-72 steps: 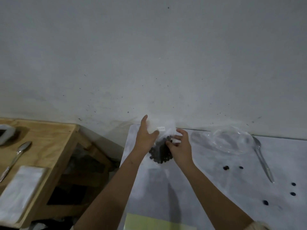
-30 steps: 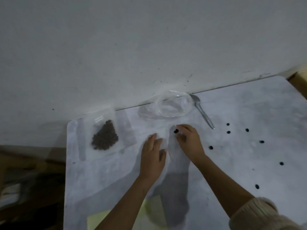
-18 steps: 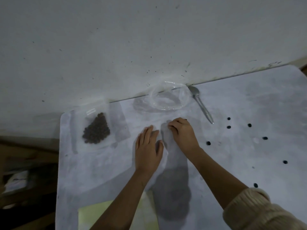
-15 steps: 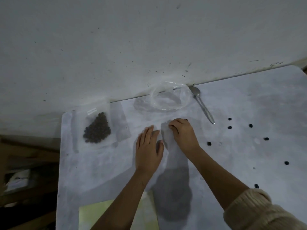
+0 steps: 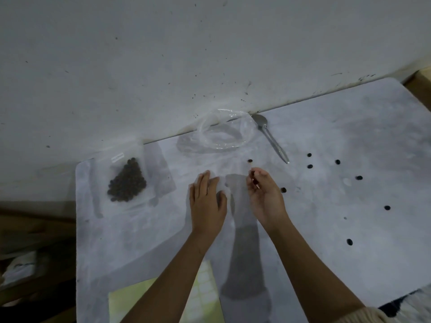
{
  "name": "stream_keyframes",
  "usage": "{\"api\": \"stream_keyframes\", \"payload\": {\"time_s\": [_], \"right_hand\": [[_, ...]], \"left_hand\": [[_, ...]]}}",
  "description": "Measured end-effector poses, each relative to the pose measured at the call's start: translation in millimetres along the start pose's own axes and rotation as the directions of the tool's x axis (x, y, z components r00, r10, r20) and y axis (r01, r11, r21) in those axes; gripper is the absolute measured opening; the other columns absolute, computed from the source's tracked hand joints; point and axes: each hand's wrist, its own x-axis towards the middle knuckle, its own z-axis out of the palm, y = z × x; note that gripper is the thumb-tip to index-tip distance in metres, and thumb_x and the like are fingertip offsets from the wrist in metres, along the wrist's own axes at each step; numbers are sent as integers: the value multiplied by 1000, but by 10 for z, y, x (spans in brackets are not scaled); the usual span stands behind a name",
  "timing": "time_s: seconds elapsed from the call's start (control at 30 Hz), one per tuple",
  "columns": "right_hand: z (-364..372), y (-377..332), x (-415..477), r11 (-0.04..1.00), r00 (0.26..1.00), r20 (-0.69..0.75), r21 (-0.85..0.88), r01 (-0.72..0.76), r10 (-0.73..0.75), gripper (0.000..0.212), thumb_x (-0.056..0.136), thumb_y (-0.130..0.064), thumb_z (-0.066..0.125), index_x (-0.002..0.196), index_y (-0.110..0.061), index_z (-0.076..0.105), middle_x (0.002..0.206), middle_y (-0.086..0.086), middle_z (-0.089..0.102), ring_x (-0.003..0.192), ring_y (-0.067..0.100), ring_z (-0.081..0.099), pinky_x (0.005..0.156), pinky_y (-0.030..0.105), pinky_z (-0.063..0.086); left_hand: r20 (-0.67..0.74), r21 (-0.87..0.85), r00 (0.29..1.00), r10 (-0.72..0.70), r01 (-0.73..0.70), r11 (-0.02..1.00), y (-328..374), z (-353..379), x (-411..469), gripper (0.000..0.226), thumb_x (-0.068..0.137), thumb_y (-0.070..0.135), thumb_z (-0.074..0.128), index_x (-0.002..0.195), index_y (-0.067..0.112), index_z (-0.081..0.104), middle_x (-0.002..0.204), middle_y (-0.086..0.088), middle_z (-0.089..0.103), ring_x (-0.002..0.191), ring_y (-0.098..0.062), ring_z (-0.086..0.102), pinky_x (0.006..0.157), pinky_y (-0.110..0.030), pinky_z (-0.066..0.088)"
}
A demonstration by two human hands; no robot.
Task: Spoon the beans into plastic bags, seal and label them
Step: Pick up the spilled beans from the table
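- Left hand [image 5: 206, 203] lies flat on the tabletop [image 5: 373, 136] just below the middle of the frame, palm down. The fingers are straight, close together and pointing toward the wall.
- There might be a clear empty bag under its thumb side, but honestly I can't tell.
- Right hand [image 5: 265, 194] sits just to its right, lifted a bit with the palm turned inward. The fingers are curled and pinch what looks like a single bean [image 5: 255, 181].
- Half a second ago that right hand was knuckles-up and pressed down on the tabletop. Now it's rolled over and raised, and a bean shows just beyond its fingertips. Left hand hasn't really budged.
- The filled bag [image 5: 127, 183] lies flat at centre left with a pile of dark beans inside and a small white label [image 5: 117, 157] near its top.
- A clear plastic bowl [image 5: 224, 136] sits against the wall above the hands and looks empty.
- A metal spoon [image 5: 271, 141] lies right beside it.
- Loose beans [image 5: 310, 166] are scattered over the right side of the tabletop.
- A yellow label sheet [image 5: 205, 294] sits at bottom centre, partly under the left forearm.
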Motion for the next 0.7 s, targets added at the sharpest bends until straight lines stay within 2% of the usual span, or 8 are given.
{"api": "stream_keyframes", "payload": {"time_s": [0.07, 0.17, 0.27, 0.3, 0.37, 0.47, 0.57, 0.7], "right_hand": [[-14, -43, -64, 995, 1000, 12, 100, -29, 28, 24, 91, -2, 43, 75, -3, 62, 74, 6, 63, 73, 14, 60, 73, 19, 55], [-61, -116, -82, 996, 996, -59, 52, -68, 71, 29, 91, -8, 37, 69, -5, 56, 65, 5, 54, 65, 16, 50, 58, 20, 48], [-116, -215, 4, 955, 989, -145, -292, -55, 12, 29, 95, -13, 41, 69, -9, 54, 56, -3, 43, 56, 11, 36, 52, 21, 31], [-135, -254, 43, 855, 989, -137, -519, -17, -64, 28, 95, -15, 45, 71, -11, 59, 57, -6, 46, 54, 9, 37, 53, 20, 31], [-171, -311, 146, 495, 976, -10, -863, 101, -217, 18, 91, -18, 55, 79, -14, 67, 70, -6, 61, 56, 3, 46, 58, 15, 38], [-158, -359, 353, 147, 928, 208, -953, 264, -310, 9, 87, -16, 63, 89, -13, 71, 87, 2, 69, 64, -1, 51, 64, 2, 39], [-133, -370, 581, -65, 892, 325, -945, 322, -315, 18, 84, -14, 66, 100, -7, 71, 97, 12, 69, 83, 17, 62, 74, 3, 36], [-61, -398, 708, -132, 881, 423, -906, 403, -212, 12, 79, -5, 68, 90, -1, 73, 82, 22, 62, 72, 26, 57, 73, 22, 42]], "left_hand": [[4, 2, 1000, 21, -21, 1000, 50, 35, 14, 54, 89, 38, 27, 128, 12, 54, 147, -6, 38, 141, -20, 26, 117, -37, 6], [12, -2, 1000, 19, -19, 1000, 113, 71, 67, 50, 90, 35, 30, 128, 13, 53, 148, -5, 37, 141, -21, 25, 117, -38, 6], [7, 19, 1000, 23, -24, 1000, 144, 92, 96, 45, 92, 31, 35, 129, 13, 53, 147, -6, 39, 140, -22, 28, 116, -42, 10], [-3, 36, 1000, 30, -30, 999, 150, 91, 96, 46, 92, 32, 34, 128, 13, 53, 146, -7, 40, 139, -23, 30, 116, -43, 12], [-15, 85, 999, 46, -45, 995, 152, 92, 85, 47, 92, 33, 32, 128, 12, 54, 144, -8, 43, 137, -24, 34, 114, -45, 18], [-13, 184, 998, 59, -56, 981, 157, 102, 80, 47, 93, 34, 32, 130, 12, 53, 143, -9, 45, 135, -26, 39, 110, -49, 26], [28, 240, 998, 50, -56, 969, 164, 126, 86, 52, 95, 41, 28, 138, 15, 45, 148, -9, 39, 138, -26, 33, 112, -50, 22], [61, 258, 998, 27, -42, 965, 166, 146, 83, 56, 96, 45, 25, 143, 17, 38, 151, -8, 33, 141, -25, 27, 114, -50, 19]]}}
